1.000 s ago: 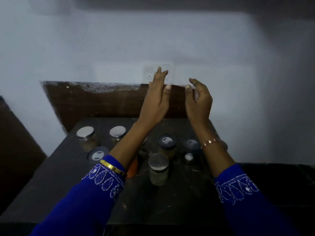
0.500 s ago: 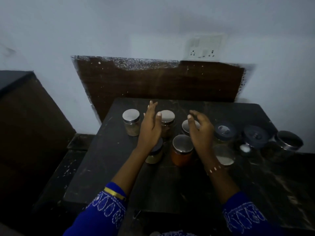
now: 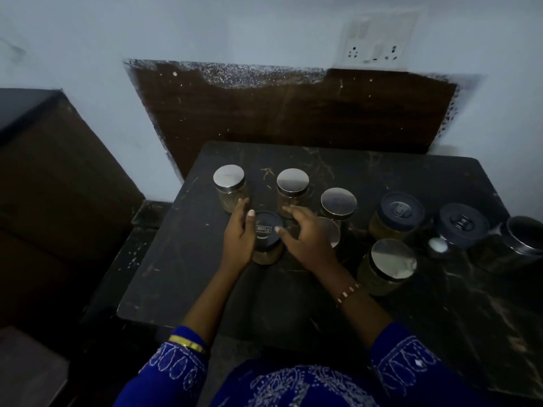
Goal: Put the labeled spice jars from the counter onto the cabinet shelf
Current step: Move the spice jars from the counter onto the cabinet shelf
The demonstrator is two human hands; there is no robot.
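Observation:
Several spice jars stand on a dark stone counter (image 3: 293, 298). A small jar with a black lid (image 3: 266, 235) sits between my hands. My left hand (image 3: 238, 239) presses against its left side. My right hand (image 3: 308, 239) reaches its right side with the thumb at the lid's rim, covering a steel-lidded jar (image 3: 333, 232). Behind stand three steel-lidded jars (image 3: 229, 186), (image 3: 292, 189), (image 3: 338, 202). To the right are a large steel-lidded jar (image 3: 388, 265) and two dark-lidded jars (image 3: 398, 215), (image 3: 459, 226). No cabinet shelf shows.
A steel container (image 3: 523, 242) lies at the counter's right edge. A brown wooden panel (image 3: 293, 110) backs the counter against the wall, with a socket plate (image 3: 379, 39) above. A dark brown cabinet side (image 3: 58, 186) stands to the left.
Both hands came down from wall height to the counter and closed in around the black-lidded jar. The camera view tilted downward and moved closer.

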